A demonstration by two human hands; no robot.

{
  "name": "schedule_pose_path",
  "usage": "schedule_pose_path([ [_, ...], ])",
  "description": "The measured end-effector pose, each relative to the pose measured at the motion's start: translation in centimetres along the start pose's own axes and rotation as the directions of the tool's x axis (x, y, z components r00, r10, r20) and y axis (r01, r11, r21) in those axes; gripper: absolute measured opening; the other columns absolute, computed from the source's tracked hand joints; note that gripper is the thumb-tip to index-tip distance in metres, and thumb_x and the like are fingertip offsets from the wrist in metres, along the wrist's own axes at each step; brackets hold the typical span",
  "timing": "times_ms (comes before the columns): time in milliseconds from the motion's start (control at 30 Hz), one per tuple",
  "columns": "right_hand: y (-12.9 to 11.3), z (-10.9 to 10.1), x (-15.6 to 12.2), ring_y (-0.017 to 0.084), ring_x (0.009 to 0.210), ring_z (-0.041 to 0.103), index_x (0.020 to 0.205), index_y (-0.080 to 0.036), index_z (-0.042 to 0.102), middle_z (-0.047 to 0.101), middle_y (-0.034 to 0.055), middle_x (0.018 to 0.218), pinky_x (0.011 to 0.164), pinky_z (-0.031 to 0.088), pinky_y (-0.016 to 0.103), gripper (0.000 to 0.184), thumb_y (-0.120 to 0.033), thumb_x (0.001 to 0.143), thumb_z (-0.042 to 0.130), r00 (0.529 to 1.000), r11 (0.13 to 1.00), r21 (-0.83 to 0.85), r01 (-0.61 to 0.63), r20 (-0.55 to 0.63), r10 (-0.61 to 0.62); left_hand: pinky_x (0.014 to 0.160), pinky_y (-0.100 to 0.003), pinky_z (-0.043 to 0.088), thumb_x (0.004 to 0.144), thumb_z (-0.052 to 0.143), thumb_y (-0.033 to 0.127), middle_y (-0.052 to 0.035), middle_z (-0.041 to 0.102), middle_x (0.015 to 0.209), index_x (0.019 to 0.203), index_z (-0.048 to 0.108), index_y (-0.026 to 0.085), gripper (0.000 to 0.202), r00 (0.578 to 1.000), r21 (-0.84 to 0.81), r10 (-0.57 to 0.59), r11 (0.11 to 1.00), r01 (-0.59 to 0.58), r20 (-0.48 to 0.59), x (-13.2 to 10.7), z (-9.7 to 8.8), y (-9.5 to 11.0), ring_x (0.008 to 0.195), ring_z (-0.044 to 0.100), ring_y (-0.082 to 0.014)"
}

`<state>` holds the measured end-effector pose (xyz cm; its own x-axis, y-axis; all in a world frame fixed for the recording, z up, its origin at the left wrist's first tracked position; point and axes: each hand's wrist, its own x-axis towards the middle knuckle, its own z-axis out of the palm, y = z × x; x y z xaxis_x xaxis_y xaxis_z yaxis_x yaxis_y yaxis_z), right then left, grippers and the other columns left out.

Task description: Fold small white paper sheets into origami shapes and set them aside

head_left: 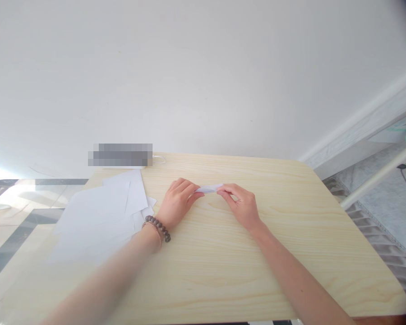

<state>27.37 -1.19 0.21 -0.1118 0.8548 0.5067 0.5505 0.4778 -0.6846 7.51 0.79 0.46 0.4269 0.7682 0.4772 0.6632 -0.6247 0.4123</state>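
A small folded piece of white paper [209, 188] is held just above the light wooden table [291, 234], near its far middle. My left hand [176, 201], with a dark bead bracelet at the wrist, pinches the paper's left end. My right hand [241, 204] pinches its right end with curled fingers. Both hands rest low over the tabletop, close together.
Several loose white paper sheets [98, 212] lie spread on the table's left side. A blurred-out object [120, 155] sits at the far left edge against the white wall. Right of the table are a patterned rug [375, 225] and a pale slanted pole [379, 176].
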Motion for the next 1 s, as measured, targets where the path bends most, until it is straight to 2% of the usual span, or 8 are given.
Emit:
schedule_pose_path([
  [133,-0.1,0.0,0.0,0.014,0.08,0.062,0.087,-0.023,0.064,0.067,0.0007,0.086,0.073,0.049,0.026,0.015,-0.023,0.082,0.049,1.0,1.0,0.014,-0.024,0.008,0.024,0.088,-0.034,0.039,0.085,0.046,0.026,-0.0057,0.057,0.106,0.092,0.055,0.019,0.014,1.0,-0.051,0.019,0.998,-0.019,-0.002,0.1,-0.1,0.0,0.102,0.047,-0.0183],
  [233,-0.2,0.1,-0.2,0.015,0.079,0.064,0.096,-0.023,0.061,0.068,0.0011,0.086,0.069,0.051,0.025,0.018,-0.027,0.081,0.051,0.993,0.992,0.054,-0.118,-0.004,0.118,0.082,-0.031,0.042,0.085,0.045,0.031,-0.0042,0.06,0.094,0.098,0.053,0.019,0.019,0.995,-0.106,-0.091,0.99,0.096,0.051,0.0,0.0,0.2,0.091,0.053,-0.0163],
  [333,-0.2,0.2,-0.2,0.016,0.08,0.065,0.111,-0.024,0.053,0.069,0.0012,0.086,0.063,0.052,0.024,0.034,-0.029,0.078,0.056,0.976,0.974,0.086,-0.212,-0.027,0.215,0.072,-0.027,0.045,0.085,0.044,0.035,-0.0017,0.061,0.089,0.106,0.048,0.021,0.026,0.965,-0.21,-0.248,0.942,0.26,0.084,-0.1,0.0,0.5,0.081,0.057,-0.0141],
  [400,-0.3,0.2,-0.2,0.015,0.079,0.065,0.104,-0.024,0.058,0.069,0.0006,0.085,0.062,0.053,0.023,0.028,-0.029,0.077,0.057,0.975,0.974,0.078,-0.215,-0.036,0.218,0.071,-0.024,0.045,0.084,0.045,0.035,-0.0004,0.061,0.087,0.11,0.047,0.022,0.03,0.953,-0.28,-0.283,0.911,0.303,0.111,-0.1,-0.1,0.6,0.079,0.057,-0.0127],
  [533,-0.2,0.1,-0.2,0.014,0.077,0.065,0.084,-0.023,0.065,0.069,-0.0001,0.084,0.067,0.053,0.023,0.012,-0.026,0.078,0.056,0.991,0.991,0.058,-0.124,-0.035,0.126,0.072,-0.024,0.044,0.08,0.05,0.037,-0.0003,0.063,0.086,0.105,0.052,0.02,0.03,0.934,-0.364,-0.308,0.862,0.354,0.18,0.1,-0.5,0.7,0.078,0.057,-0.0126],
  [700,-0.1,0.2,-0.3,0.013,0.076,0.064,0.087,-0.023,0.065,0.069,-0.0006,0.084,0.068,0.052,0.023,0.013,-0.023,0.08,0.054,0.998,0.998,-0.013,0.066,0.017,-0.066,0.063,-0.022,0.044,0.078,0.05,0.044,-0.0008,0.064,0.094,0.098,0.059,0.021,0.032,0.889,-0.44,-0.342,0.777,0.45,0.304,0.3,-0.8,1.5,0.07,0.056,-0.0122],
  [867,-0.1,0.3,-0.6,0.011,0.073,0.063,0.089,-0.023,0.063,0.068,-0.001,0.082,0.066,0.051,0.021,0.013,-0.021,0.08,0.055,0.983,0.985,-0.011,0.174,0.058,-0.173,0.066,-0.021,0.043,0.077,0.05,0.046,-0.0009,0.065,0.087,0.086,0.065,0.019,0.032,0.852,-0.506,-0.348,0.691,0.515,0.391,0.6,-1.3,2.0,0.077,0.057,-0.0148],
  [1000,-0.4,0.2,-0.5,0.01,0.072,0.062,0.091,-0.022,0.063,0.067,-0.0001,0.082,0.066,0.05,0.02,0.015,-0.018,0.08,0.054,0.961,0.967,0.025,0.252,0.11,-0.253,0.044,-0.019,0.034,0.073,0.051,0.05,0.0005,0.063,0.07,0.087,0.065,0.019,0.037,0.754,-0.441,-0.368,0.638,0.631,0.544,1.0,-2.0,1.2,0.054,0.052,-0.0113],
])
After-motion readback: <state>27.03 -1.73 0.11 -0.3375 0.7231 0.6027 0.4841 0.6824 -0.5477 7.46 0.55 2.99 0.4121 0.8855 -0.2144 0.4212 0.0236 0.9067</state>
